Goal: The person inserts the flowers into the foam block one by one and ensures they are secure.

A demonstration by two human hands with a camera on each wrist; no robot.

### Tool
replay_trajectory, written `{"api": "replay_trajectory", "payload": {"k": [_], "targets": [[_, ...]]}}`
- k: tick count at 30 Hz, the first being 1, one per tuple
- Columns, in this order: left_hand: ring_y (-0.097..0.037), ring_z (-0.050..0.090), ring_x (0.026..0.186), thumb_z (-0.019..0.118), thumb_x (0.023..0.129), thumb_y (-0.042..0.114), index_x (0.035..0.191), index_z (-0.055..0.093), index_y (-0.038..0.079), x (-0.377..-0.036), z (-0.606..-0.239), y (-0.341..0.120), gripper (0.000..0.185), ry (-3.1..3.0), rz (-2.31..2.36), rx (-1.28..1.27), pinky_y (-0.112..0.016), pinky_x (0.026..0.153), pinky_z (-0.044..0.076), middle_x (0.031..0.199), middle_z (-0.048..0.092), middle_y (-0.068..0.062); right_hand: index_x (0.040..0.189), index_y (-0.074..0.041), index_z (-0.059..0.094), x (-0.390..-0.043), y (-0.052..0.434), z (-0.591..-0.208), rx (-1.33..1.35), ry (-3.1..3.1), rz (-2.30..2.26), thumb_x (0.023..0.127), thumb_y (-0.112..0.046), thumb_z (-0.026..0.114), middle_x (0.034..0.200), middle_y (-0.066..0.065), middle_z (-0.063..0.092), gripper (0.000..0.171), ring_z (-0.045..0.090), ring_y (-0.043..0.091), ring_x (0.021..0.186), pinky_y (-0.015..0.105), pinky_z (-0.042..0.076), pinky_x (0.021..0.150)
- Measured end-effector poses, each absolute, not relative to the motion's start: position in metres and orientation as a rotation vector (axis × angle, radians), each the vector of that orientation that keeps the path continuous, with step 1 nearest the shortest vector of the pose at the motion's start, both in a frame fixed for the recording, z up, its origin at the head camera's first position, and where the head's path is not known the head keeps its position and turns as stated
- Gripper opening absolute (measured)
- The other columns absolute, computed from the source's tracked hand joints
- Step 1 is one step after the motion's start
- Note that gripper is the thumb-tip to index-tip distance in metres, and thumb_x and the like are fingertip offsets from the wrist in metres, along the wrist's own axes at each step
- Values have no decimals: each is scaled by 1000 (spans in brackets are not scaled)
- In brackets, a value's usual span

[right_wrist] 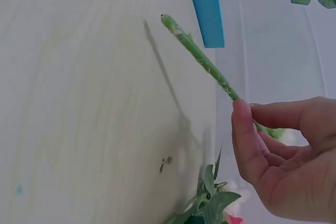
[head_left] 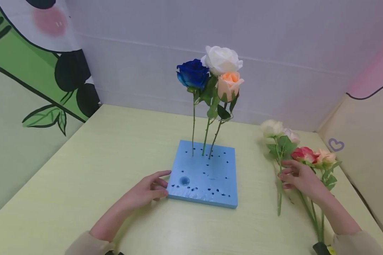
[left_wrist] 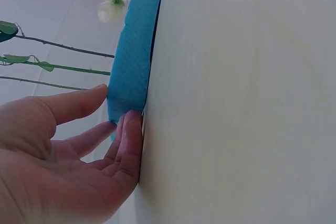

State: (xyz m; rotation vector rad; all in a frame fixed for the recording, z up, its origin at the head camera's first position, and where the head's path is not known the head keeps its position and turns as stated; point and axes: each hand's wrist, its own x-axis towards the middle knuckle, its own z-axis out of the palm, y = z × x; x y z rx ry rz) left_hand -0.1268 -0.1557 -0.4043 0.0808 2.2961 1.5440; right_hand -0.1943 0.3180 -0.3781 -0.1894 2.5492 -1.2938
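My left hand (head_left: 145, 189) touches the left edge of a blue block (head_left: 207, 177) with its fingertips. In the left wrist view the fingers meet the block's side (left_wrist: 131, 61), slightly bent and not wrapped round it. Three artificial roses stand upright in the block's rear holes: a blue rose (head_left: 193, 74), a white rose (head_left: 222, 61) and a peach rose (head_left: 229, 85). To the right, my right hand (head_left: 301, 177) pinches the green stem (right_wrist: 202, 59) of a cream-white rose (head_left: 272, 128) between thumb and fingers. The stem's lower end is above the table in the right wrist view.
Under and beyond the right hand lie more roses: a red rose (head_left: 304, 154), a peach-pink rose (head_left: 325, 157) and a pale pink rose (head_left: 291, 135). The block has many small holes and one large round hole (head_left: 184, 181). Cloth-covered walls (head_left: 140, 78) border the pale table (head_left: 131, 141).
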Motion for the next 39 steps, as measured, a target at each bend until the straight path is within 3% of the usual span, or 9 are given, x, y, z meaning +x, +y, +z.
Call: {"api": "replay_trajectory", "payload": {"k": [6,12,15,25,39], "targets": [[-19,62,98,64,92,8,148,43,11,-125,-405,-154,60,2317,1552,69,-34,82,55,121,61,-15,145,10,31,-202,301,-366,-259,2542,-1405,98,-10,60,117,28,59,59,71,11,86,31,61,74],[-19,62,98,65,92,7,148,44,11,-124,-405,-154,60,2310,1571,46,-34,82,55,121,61,-15,144,4,34,-211,277,-352,-365,2528,-1529,97,-10,61,103,-1,65,56,69,6,86,31,61,74],[-19,62,98,65,92,7,148,44,12,-124,-405,-154,61,2300,1579,42,-33,82,54,121,61,-15,140,3,37,-216,262,-345,-404,2529,-1586,96,-6,61,96,-9,65,51,68,6,86,31,61,74],[-20,63,99,62,92,4,149,43,12,-122,-406,-152,60,2306,1616,37,-33,83,54,123,61,-17,131,-1,48,-231,223,-333,-477,2784,-1558,93,-3,62,95,12,65,41,67,7,78,27,60,66],[-19,65,92,65,90,3,144,51,11,-120,-408,-153,56,2329,1665,-12,-27,79,54,114,66,-17,131,-2,49,-236,207,-332,-531,2822,-1601,93,-1,62,98,22,65,40,67,10,80,24,59,66]]}}
